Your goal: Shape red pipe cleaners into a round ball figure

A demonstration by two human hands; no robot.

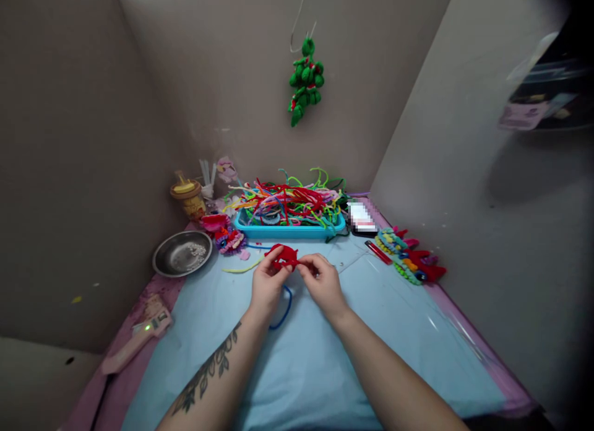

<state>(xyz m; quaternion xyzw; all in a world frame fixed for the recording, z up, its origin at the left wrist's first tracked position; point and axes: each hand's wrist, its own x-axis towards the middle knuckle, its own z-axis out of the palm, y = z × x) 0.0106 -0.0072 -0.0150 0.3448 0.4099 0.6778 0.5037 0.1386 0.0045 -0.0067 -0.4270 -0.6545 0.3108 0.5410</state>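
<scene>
Left hand and right hand both clamped on one red chenille piece (blue chenille stem curving near left wrist), in front of turquoise tray.

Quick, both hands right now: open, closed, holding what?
Left hand: closed, holding the red fuzzy piece.
Right hand: closed, thumb and fingers pinching at the same piece's right edge.

Craft nook: glue gun, tray of pipe cleaners
</scene>
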